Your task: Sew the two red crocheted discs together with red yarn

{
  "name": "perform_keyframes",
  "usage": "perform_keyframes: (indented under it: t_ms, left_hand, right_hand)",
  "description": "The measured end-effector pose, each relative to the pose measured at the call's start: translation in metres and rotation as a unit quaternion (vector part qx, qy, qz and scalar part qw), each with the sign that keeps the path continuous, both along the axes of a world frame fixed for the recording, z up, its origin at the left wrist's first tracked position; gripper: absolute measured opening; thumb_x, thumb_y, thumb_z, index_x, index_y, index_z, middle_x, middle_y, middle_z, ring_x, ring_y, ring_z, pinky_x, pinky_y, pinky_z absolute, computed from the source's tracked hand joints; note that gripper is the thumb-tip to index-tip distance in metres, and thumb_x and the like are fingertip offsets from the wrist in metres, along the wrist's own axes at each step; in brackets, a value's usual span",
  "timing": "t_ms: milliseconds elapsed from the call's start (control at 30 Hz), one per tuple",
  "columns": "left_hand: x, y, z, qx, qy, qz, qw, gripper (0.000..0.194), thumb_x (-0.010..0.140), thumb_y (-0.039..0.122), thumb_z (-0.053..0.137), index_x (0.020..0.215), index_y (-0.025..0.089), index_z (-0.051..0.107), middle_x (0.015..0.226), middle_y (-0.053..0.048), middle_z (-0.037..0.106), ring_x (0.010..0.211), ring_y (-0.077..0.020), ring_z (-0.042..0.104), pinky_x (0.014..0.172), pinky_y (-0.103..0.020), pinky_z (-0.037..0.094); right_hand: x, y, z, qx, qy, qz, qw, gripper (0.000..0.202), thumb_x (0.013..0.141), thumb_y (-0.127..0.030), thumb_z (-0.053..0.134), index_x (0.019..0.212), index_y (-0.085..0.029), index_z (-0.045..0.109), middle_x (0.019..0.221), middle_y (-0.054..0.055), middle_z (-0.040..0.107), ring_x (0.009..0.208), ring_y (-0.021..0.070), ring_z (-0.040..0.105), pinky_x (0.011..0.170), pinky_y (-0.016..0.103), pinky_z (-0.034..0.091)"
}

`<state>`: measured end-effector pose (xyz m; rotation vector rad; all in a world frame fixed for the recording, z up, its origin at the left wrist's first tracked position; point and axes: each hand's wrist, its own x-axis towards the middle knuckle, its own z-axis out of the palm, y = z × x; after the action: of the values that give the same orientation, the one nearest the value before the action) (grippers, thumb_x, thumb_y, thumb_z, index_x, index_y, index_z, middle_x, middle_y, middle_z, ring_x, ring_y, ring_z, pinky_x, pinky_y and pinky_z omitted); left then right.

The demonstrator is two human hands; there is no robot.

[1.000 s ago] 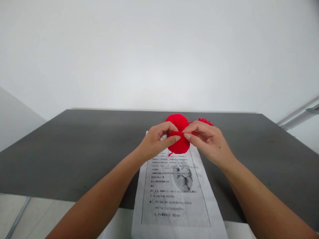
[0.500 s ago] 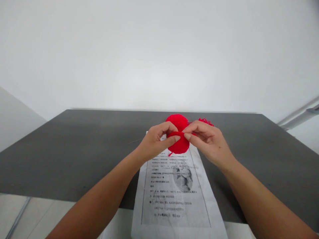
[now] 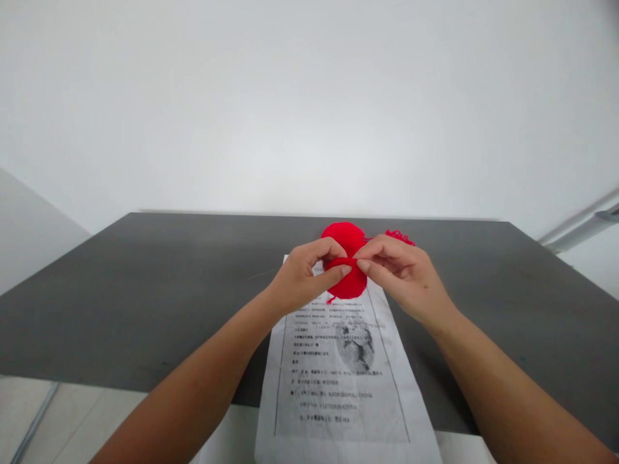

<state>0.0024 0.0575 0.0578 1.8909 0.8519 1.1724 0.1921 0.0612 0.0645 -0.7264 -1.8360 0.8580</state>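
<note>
A red crocheted piece [image 3: 353, 287] is held up above a printed sheet, its folded edge running between my two hands. My left hand [image 3: 309, 270] pinches that edge from the left with thumb and index finger. From the right, my right hand [image 3: 399, 270] pinches the same edge, its fingertips close to those of the left. A short red yarn tail hangs at the lower left of the piece. Just beyond the fingers is a rounded red part [image 3: 343, 235]; whether it joins the held piece I cannot tell. The right fingers partly hide the red work.
The printed paper sheet [image 3: 338, 399], with text and a grey picture, lies under my hands and extends past the table's near edge. Loose red yarn [image 3: 399, 237] lies beyond my right hand. The dark grey table [image 3: 145, 290] reaches back to a white wall [image 3: 309, 116].
My left thumb has shifted very slightly along the red crocheted piece. Both hands keep their pinch, and the rest looks the same.
</note>
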Motion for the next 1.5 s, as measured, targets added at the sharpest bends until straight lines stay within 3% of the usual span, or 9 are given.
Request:
perform_keyframes:
  t_ms: [367,767,933,1500]
  left_hand:
    - [0.0016,-0.001,0.0031,0.011,0.011,0.013,1.0,0.009,0.081,0.022,0.061,0.075,0.017,0.058,0.071,0.001,0.055,0.067,-0.0118,0.048,0.065,-0.027,0.041]
    - [0.0009,-0.0007,0.0013,-0.009,0.013,0.011,1.0,0.013,0.082,0.029,0.062,0.076,0.017,0.058,0.072,0.0,0.055,0.069,-0.0127,0.049,0.067,-0.027,0.042]
    - [0.0014,-0.0016,0.0033,0.003,0.023,0.018,1.0,0.011,0.081,0.025,0.061,0.075,0.017,0.057,0.071,0.001,0.055,0.067,-0.0121,0.048,0.065,-0.027,0.041]
    - [0.0022,-0.0007,0.0031,0.038,0.03,0.048,0.998,0.011,0.081,0.023,0.063,0.073,0.017,0.057,0.068,0.001,0.057,0.065,-0.0115,0.05,0.064,-0.026,0.041]
  right_hand:
    - [-0.0017,-0.0008,0.002,-0.014,-0.008,-0.01,1.0,0.012,0.084,-0.018,0.062,0.072,-0.019,0.062,0.065,0.0,0.061,0.061,0.0134,0.055,0.058,0.026,0.043]
    - [-0.001,-0.0005,0.0005,-0.009,-0.003,-0.008,1.0,0.011,0.086,-0.019,0.061,0.075,-0.019,0.063,0.066,0.0,0.062,0.06,0.0133,0.056,0.057,0.026,0.044]
    - [-0.0024,-0.0005,0.0007,0.002,-0.002,-0.002,1.0,0.007,0.086,-0.018,0.062,0.079,-0.019,0.065,0.07,0.001,0.067,0.064,0.0147,0.061,0.059,0.027,0.047]
    - [-0.0005,-0.0001,0.0014,0.021,-0.022,-0.021,0.999,0.012,0.085,-0.015,0.06,0.074,-0.019,0.065,0.067,0.0,0.065,0.063,0.0137,0.059,0.058,0.027,0.044]
